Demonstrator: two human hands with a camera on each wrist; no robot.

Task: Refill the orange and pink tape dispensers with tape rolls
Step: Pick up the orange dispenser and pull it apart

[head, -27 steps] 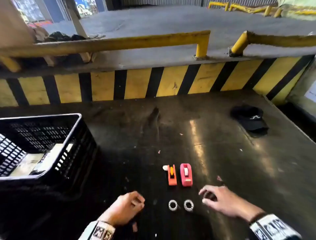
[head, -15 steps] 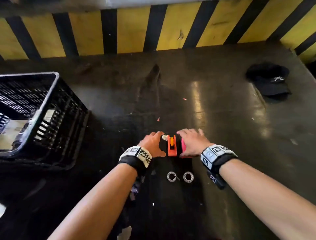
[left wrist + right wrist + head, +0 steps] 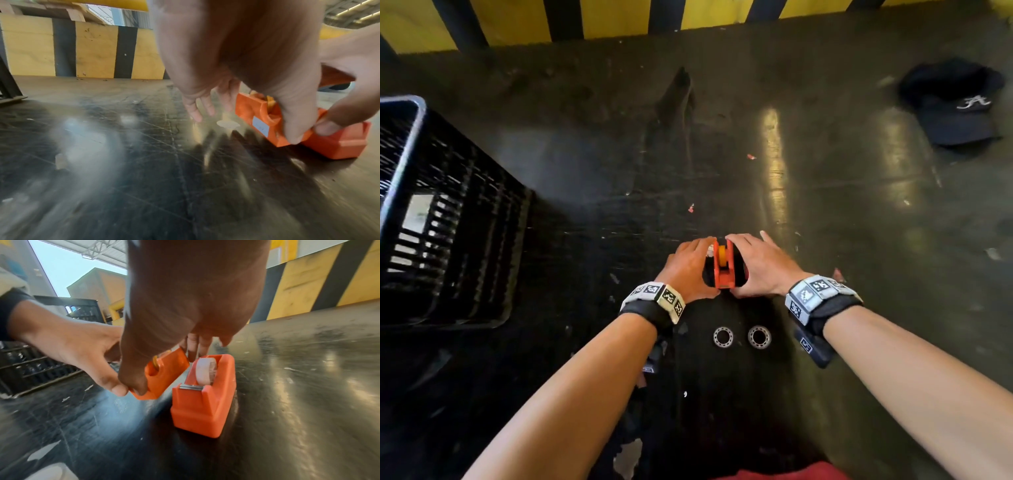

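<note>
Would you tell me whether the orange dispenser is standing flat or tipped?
Tipped: the orange dispenser leans sideways, near end lifted off the table, held by both hands.

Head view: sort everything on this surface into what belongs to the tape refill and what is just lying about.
Belongs to the job:
- orange dispenser, gripped by both hands, left hand, right hand
- pink dispenser, beside it
- two tape rolls

Just lying about:
- black crate
- dark cap

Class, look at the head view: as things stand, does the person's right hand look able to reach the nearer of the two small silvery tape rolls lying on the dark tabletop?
Probably yes. That silvery tape roll lies uncovered just behind the right hand, but the hand first has to release the small orange plastic tape dispenser.
</note>
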